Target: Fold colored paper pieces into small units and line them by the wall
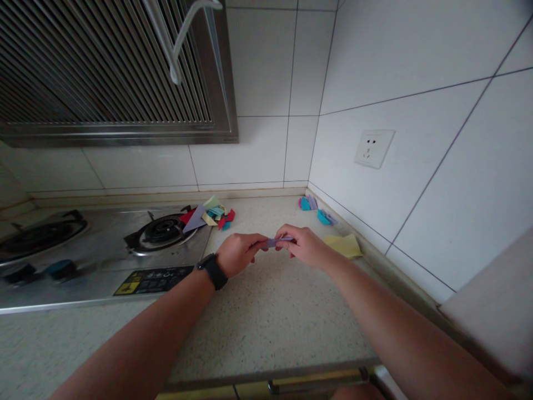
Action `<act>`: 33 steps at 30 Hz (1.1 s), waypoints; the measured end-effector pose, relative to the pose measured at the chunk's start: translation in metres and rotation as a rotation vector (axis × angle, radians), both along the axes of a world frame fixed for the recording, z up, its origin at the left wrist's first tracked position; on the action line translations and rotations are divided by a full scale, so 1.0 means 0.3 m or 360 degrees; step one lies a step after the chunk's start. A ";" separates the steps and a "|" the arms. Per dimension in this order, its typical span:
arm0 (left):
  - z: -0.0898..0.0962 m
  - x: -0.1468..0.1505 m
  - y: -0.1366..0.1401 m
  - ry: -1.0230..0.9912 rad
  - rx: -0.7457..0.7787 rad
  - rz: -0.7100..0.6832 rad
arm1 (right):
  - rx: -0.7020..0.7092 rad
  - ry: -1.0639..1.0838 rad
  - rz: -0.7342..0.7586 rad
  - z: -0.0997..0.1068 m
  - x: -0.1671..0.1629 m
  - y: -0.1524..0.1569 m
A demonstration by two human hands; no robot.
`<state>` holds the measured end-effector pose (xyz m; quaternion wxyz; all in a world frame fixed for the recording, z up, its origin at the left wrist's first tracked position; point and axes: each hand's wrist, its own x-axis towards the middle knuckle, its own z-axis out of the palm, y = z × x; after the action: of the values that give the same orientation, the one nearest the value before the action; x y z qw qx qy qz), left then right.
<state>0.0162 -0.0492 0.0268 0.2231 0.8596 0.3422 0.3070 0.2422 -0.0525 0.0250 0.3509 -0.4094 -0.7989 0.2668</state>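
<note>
On the left, a metal stove point(97, 289) was set into a speckled counter point(266, 322), with two knobs point(60, 269) near its front and a black burner point(162, 229) toward its right side. A range hood point(112, 72) hung above, with a white handle-like object point(175, 61) in front of its grille. A heap of paper scraps point(216, 214), in red, blue, pale yellow and purple, overlapped the burner and the stove's right edge. Near the back corner lay two small paper bundles point(307, 203), both showing blue and purple. To their front, yellow paper point(345, 245) lay partly behind the right wrist. A socket point(374, 149) was on the right wall.

Both forearms reached forward and angled inward. The left hand point(240, 253), a black watch point(213, 271) on its wrist, pinched the left end of a small purple paper point(272, 243); the right hand point(300, 243) pinched its other end. The hands were close together, the paper between them above the counter.

The stove bordered the counter's work area on the left, the tiled walls bounded its back and right, and speckled surface stretched between the forearms to the front edge.
</note>
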 end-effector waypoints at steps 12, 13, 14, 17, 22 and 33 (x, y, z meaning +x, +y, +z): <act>-0.003 -0.011 0.012 -0.0092 -0.0265 -0.0058 | -0.0267 0.0210 0.0138 -0.002 0.010 0.009; -0.002 -0.010 0.011 -0.0092 -0.0272 -0.0063 | -0.0267 0.0225 0.0139 -0.002 0.010 0.010; -0.001 -0.009 0.010 -0.0093 -0.0277 -0.0067 | -0.0265 0.0230 0.0137 -0.003 0.011 0.010; -0.004 -0.005 0.010 -0.0129 -0.0215 -0.0054 | -0.0233 0.0214 0.0112 -0.001 0.016 0.009; -0.020 0.000 0.022 -0.0257 -0.0168 0.0014 | -0.0136 0.0298 0.0035 -0.002 0.027 0.015; -0.027 0.014 0.027 -0.0301 -0.0422 -0.0065 | -0.0175 0.0359 0.0131 -0.027 -0.011 0.012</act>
<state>0.0204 -0.0412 0.0187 0.3721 0.7966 0.3395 0.3341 0.2388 -0.0490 0.0169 0.4042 -0.3622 -0.7547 0.3686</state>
